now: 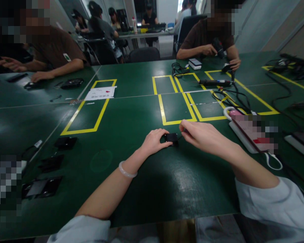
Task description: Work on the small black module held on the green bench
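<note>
A small black part (171, 137) lies on the green table (131, 189), just in front of the near edge of a yellow-taped rectangle (176, 108). The left hand (155, 142) rests on the table with its fingers curled around the part's left side, thumb and fingertips closed against it. The right hand (203, 135) comes in from the right, fingers drawn together and pinching at the part's right edge (whether something thin is caught between the fingertips cannot be told). A pale bangle (126, 171) sits on the left wrist, and both forearms end in light sleeves at the bottom of the view.

To the right of the hands lies a white power strip (239, 135) with a white cable looping off it near the right forearm. At the left edge of the table sit several flat black pieces (65, 142), one behind the other. Farther up the table a second yellow-taped rectangle (87, 113) holds a white paper sheet (100, 93) at its far end.

Across the table a person in a brown shirt (204, 35) holds a dark tool, with a black electric screwdriver (214, 82) and tangled cables lying just in front. Another person's forearm (57, 70) rests on the table at far left
</note>
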### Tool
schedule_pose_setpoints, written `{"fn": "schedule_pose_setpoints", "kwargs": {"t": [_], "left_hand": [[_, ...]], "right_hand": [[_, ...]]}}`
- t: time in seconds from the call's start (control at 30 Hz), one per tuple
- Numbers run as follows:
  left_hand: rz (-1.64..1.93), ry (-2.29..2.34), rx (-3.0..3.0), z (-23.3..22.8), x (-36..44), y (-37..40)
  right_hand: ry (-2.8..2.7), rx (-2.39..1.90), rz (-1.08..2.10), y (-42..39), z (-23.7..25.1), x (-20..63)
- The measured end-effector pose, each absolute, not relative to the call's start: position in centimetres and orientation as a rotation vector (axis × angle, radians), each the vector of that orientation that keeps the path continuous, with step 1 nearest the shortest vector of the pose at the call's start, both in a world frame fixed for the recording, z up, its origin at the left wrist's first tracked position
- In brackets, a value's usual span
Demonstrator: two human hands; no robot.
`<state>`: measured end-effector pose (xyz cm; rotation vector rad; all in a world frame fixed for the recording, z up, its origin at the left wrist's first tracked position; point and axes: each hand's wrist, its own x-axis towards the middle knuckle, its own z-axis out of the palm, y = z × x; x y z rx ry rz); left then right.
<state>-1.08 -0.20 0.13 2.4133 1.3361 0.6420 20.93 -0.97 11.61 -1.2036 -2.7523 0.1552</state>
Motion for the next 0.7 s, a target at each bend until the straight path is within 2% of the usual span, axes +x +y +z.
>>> {"fn": "schedule_pose_setpoints", "kwargs": {"t": [0.23,0.5,0.7], "left_hand": [[0.642,1.342,2.415,0.11,-1.03,-0.19],[0.653,1.327,2.405,0.07,-1.11,-0.19],[0.643,1.333,2.413,0.03,-1.04,-0.13]], "right_hand": [[-2.761,-1.331,0.025,-0.86,11.19,20.44],[-2.755,-1.195,0.136,-0.98,11.42,20.92],[-2.764,-1.310,0.028,-0.95,11.15,20.60]]}}
